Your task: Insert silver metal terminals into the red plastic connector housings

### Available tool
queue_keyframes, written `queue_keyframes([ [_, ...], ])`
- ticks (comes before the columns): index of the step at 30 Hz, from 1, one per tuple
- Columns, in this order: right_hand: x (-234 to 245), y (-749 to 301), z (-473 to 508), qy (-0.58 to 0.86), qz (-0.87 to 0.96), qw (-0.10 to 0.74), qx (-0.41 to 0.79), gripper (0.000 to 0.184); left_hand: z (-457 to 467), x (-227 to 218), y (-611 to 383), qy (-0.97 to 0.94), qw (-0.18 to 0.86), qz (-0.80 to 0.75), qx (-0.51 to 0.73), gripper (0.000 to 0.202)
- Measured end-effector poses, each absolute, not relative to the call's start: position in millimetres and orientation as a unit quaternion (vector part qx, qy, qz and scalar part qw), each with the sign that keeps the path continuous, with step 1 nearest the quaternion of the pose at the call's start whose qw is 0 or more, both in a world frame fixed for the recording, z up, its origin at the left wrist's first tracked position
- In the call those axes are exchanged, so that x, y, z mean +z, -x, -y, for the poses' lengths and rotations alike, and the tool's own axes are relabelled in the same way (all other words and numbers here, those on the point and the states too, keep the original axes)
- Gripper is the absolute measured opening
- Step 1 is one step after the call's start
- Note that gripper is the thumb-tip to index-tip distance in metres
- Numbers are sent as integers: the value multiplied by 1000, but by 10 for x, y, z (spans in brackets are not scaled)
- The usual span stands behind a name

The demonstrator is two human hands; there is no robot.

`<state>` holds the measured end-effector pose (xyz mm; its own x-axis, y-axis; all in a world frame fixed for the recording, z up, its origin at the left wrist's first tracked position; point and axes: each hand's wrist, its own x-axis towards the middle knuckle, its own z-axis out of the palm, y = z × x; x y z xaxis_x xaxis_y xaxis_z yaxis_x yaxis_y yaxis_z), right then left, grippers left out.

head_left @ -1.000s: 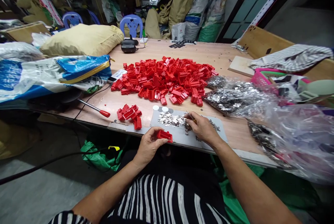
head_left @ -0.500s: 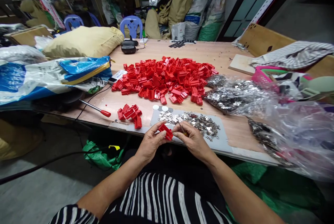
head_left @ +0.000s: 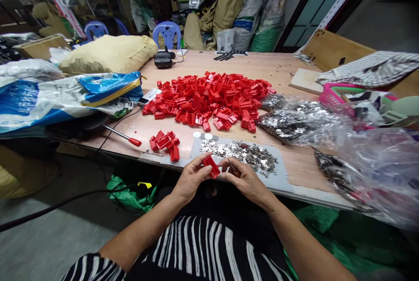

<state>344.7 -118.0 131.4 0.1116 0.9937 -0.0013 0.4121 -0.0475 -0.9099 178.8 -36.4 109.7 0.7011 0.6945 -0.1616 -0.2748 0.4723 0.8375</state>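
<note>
My left hand (head_left: pixel 193 180) is closed on a red plastic housing (head_left: pixel 212 166), pinched between thumb and fingers with its open side showing. My right hand (head_left: pixel 244 180) is at the housing's right end, its thumb and fingertips close to it. Tucked in that hand is a slim tool with a yellowish-brown handle (head_left: pixel 235 171), mostly hidden by the fingers. Beyond both hands, small shiny metal pieces (head_left: pixel 242 152) lie heaped on a grey mat (head_left: pixel 282 175). A few red housings (head_left: pixel 166 141) lie left of the mat.
A large pile of red housings (head_left: pixel 209 97) covers the table's middle. Plastic bags of metal parts (head_left: pixel 288 124) lie to the right, beside a pink basket (head_left: pixel 330 95). At left, a lever with a red grip (head_left: pixel 135 142) juts out near printed sacks (head_left: pixel 65 102).
The red housing has tilted slightly in my left hand. My right fingers have shifted a little and the tool's dark tip shows less. The whole view has moved slightly.
</note>
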Motion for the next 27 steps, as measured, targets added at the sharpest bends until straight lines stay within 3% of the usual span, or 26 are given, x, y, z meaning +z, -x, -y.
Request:
queue_keyframes([
  [5, 1280, -3487, 1253, 653, 588, 363, 310, 30, 277, 997, -1756, -524, 752, -249, 313, 44],
  [13, 1117, -3426, 1210, 692, 616, 289, 239, 26, 74, 899, -1724, -803, 456, -259, 285, 32],
  [18, 1152, -3398, 1160, 703, 616, 271, 229, 17, -6, 864, -1773, -833, 423, -235, 267, 37],
  [27, 1109, -3390, 1131, 698, 637, 255, 207, 19, -41, 856, -1758, -830, 441, -226, 256, 39],
])
